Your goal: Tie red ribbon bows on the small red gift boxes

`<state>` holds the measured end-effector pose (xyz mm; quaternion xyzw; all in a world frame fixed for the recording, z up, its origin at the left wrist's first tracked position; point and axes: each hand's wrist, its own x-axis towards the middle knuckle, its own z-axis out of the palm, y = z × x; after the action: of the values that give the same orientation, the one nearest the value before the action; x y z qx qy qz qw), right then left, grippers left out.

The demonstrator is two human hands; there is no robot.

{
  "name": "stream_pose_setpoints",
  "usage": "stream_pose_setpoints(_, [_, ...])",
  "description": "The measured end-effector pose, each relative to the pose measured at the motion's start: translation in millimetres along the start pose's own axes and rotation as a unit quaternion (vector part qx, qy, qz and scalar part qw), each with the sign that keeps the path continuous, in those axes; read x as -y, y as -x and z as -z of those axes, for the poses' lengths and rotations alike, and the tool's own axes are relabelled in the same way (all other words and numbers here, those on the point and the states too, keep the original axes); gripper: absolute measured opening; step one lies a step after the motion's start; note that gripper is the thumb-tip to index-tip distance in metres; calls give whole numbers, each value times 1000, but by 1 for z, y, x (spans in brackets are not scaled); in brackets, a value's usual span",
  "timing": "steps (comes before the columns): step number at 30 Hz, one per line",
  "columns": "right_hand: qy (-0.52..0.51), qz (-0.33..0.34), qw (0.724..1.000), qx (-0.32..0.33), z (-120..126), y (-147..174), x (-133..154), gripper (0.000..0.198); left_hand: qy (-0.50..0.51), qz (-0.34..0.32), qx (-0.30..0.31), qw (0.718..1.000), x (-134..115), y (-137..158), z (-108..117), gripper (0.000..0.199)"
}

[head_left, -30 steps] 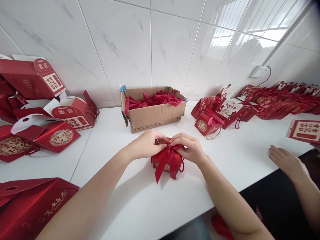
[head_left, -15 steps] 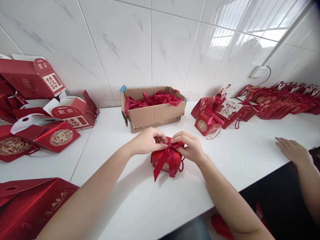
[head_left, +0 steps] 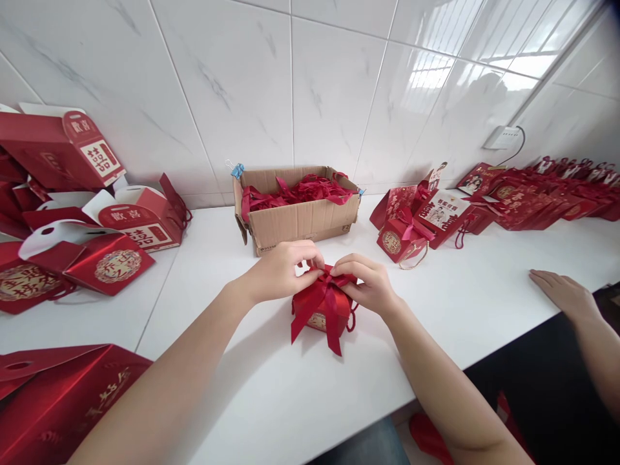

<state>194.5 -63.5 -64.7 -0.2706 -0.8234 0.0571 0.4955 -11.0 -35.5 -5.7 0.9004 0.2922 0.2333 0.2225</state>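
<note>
A small red gift box (head_left: pixel 317 321) with a gold emblem on its front and dark red cord at its sides stands on the white table. On its top lies a dark red ribbon (head_left: pixel 330 310) tied in a bow, two tails hanging down the front. My left hand (head_left: pixel 290 268) pinches the ribbon at the left of the knot, thumb and fingers together. From the right, my right hand (head_left: pixel 365 281) grips the bow's other side, fingertips close to the knot. The loops are partly hidden by the fingers.
Behind the gift box is a cardboard box (head_left: pixel 303 223) full of red ribbons. Several red boxes (head_left: pixel 116 265) are piled at left, with a large one (head_left: pixel 72 400) at front left. Finished-looking boxes (head_left: pixel 407 236) stand at right. A co-worker's hand (head_left: pixel 564 294) rests on the table edge.
The ribbon tails have spread apart, the left one further left and the right one lower. My left hand has shifted slightly; my right hand stays nearly in place.
</note>
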Motion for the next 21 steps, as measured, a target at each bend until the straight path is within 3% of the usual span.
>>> stream_pose_setpoints(5, [3, 8, 1000, 2, 1, 0, 0, 21, -114, -84, -44, 989, 5, 0, -6, 16])
stream_pose_setpoints(14, [-15, 1, 999, 45, 17, -2, 3, 6, -164, -94, -49, 981, 14, 0, -8, 13])
stream_pose_setpoints(21, [-46, -35, 996, 73, 26, -1, 3, 8, -166, -90, -35, 981, 14, 0, -7, 10])
